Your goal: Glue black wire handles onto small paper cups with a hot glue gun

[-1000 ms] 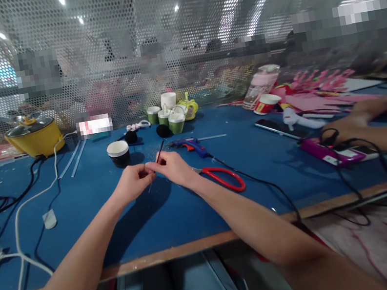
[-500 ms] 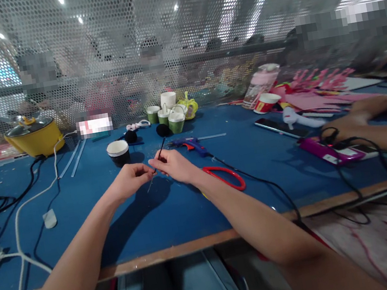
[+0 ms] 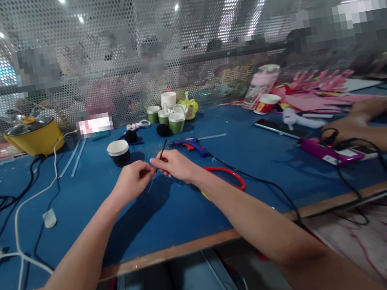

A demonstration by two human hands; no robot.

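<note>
Above the blue table, my left hand (image 3: 136, 178) and my right hand (image 3: 174, 165) meet with fingertips pinched together. Between them is a thin black stem (image 3: 163, 148), thicker at its upper end, which sticks up past my right fingers. A fine wire-like end points down below my fingertips; its join to the stem is hidden. Behind my left hand stands a black paper cup (image 3: 119, 155) with a white rim. Just beyond my right hand lies a blue glue gun (image 3: 193, 146) with an orange trigger. Red-handled scissors (image 3: 234, 178) lie partly under my right forearm.
Green cups (image 3: 177, 123) and black balls (image 3: 163, 129) sit at the back. A yellow electric pot (image 3: 34, 137) stands left, near a white cable (image 3: 22, 208). To the right are a phone (image 3: 278, 128), a purple device (image 3: 330, 151) and another person's hand (image 3: 349, 121).
Both my hands have shifted very slightly to the right, still pinching the black stem. My left fingers are curled in a little more. The things on the table stay put.
</note>
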